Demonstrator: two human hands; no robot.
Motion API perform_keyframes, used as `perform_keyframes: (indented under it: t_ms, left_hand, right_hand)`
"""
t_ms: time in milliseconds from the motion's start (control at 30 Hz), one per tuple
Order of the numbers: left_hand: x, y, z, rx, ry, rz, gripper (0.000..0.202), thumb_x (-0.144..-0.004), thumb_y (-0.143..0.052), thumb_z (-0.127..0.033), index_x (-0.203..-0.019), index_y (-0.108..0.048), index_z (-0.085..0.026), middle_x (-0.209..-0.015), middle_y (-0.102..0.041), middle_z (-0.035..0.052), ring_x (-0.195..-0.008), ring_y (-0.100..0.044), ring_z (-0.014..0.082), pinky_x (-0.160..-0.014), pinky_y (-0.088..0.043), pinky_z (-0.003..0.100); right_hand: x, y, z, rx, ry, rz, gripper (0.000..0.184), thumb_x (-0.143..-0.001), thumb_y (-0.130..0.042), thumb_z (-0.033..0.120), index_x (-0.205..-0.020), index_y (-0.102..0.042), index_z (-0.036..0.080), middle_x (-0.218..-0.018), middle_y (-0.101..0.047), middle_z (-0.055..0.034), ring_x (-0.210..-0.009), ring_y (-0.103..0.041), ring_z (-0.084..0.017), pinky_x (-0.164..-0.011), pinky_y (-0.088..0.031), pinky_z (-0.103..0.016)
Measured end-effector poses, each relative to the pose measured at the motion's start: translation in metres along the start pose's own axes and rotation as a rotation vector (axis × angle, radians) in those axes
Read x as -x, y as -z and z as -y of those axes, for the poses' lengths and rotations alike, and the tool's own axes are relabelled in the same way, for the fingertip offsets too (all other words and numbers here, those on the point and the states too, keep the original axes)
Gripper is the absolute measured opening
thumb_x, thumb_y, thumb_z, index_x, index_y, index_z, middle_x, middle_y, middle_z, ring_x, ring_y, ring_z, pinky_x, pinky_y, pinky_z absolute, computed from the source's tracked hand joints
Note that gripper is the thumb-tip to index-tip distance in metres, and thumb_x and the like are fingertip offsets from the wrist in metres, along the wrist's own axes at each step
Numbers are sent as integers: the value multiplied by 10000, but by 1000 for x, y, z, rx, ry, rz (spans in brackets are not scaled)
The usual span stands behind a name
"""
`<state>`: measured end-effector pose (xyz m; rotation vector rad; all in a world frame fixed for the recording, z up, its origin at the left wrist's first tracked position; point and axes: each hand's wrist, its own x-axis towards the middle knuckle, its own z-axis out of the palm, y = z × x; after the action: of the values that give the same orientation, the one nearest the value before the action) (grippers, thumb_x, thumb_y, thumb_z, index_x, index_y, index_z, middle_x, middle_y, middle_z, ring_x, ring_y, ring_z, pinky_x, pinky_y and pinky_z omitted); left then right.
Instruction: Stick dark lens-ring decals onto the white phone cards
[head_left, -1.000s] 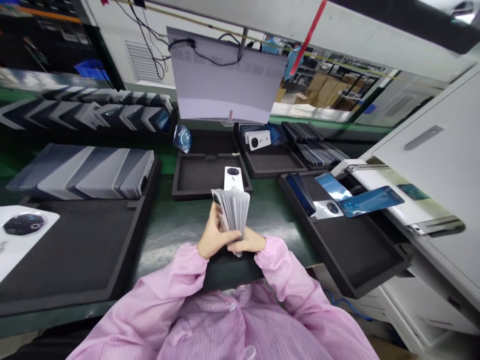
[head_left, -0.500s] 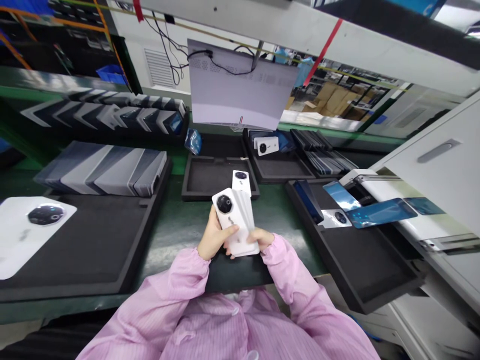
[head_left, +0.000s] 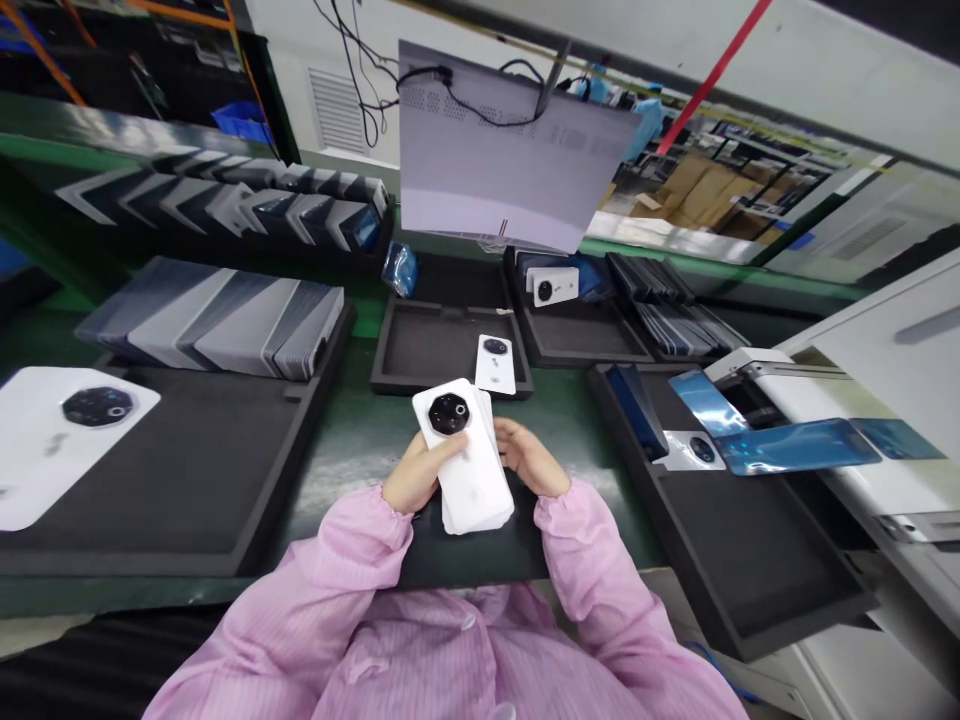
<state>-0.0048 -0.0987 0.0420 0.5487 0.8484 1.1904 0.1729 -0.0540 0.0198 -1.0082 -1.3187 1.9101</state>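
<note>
My left hand grips a fanned stack of white phone back panels from the left side, thumb across the top one. That panel carries a round black camera patch near its upper end. My right hand is beside the stack's right edge, fingers loosely curved and apart. I cannot tell whether its fingertips touch the stack. A single white panel with a dark camera patch lies beyond the stack, over the front rim of a black foam tray.
At left, a large white panel lies over a black tray with grey-and-white packs. At right, another tray holds blue films and a white panel. A monitor hangs at the back.
My right hand has come off the stack's lower right part and opened beside it. The stack is drawn closer together in my left hand. The camera view has shifted slightly.
</note>
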Motion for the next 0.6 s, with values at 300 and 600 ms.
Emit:
perform_keyframes:
  t_ms: [300,600]
  left_hand:
    - [-4,-3,32,-163,-1,-34,873,-694,-799,-307,-1413,-312,-226,-1357,-538,142,-1155,-597,283,-929,-524,420]
    - [3,-7,35,-213,-48,-45,923,-799,-694,-391,-1510,-106,-387,-1544,-354,38,-1308,-492,251,-1006,-489,382]
  right_hand:
    - [-3,-39,-13,-23,246,-446,704,-774,-675,434,-1367,-358,225,-1247,-566,-97,-1113,-585,-248,-1001,-466,-438]
    - [10,-33,-11,462,561,-607,475,-846,-619,324,-1289,-466,247,-1432,-374,-113,-1345,-390,-263,-1091,-389,-453]
